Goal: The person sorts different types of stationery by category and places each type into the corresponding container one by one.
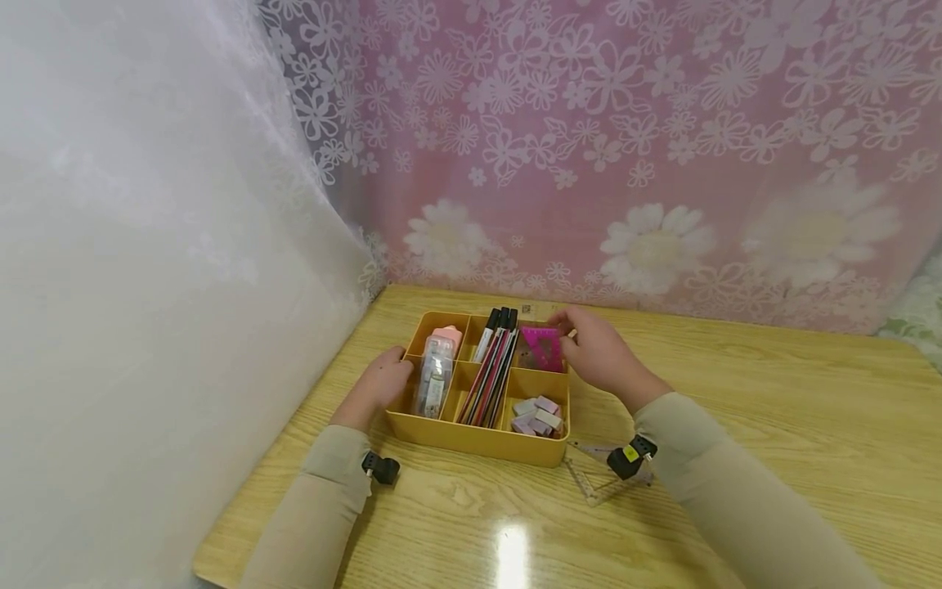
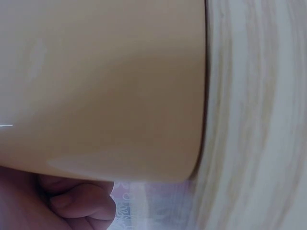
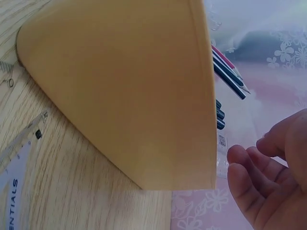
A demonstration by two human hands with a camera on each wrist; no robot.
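A yellow divided organizer tray (image 1: 471, 435) sits on the table. My left hand (image 1: 384, 378) holds its left side, with curled fingers showing by the wall in the left wrist view. My right hand (image 1: 598, 348) is at the back right compartment, beside a pink set square (image 1: 543, 350) standing in it. In the right wrist view, its fingers bend loosely with a gap to the thumb and nothing between them. Pencils (image 1: 491, 380) and black-capped markers (image 1: 504, 317) stand in the middle. Several erasers (image 1: 537, 417) lie front right; a clear case (image 1: 436, 380) leans at left.
Clear set squares (image 1: 589, 483) lie on the wooden table (image 1: 773, 409) right of the tray, under my right wrist. A pink flowered curtain (image 1: 648, 164) hangs behind the table, and a white sheet (image 1: 147, 286) hangs along the left.
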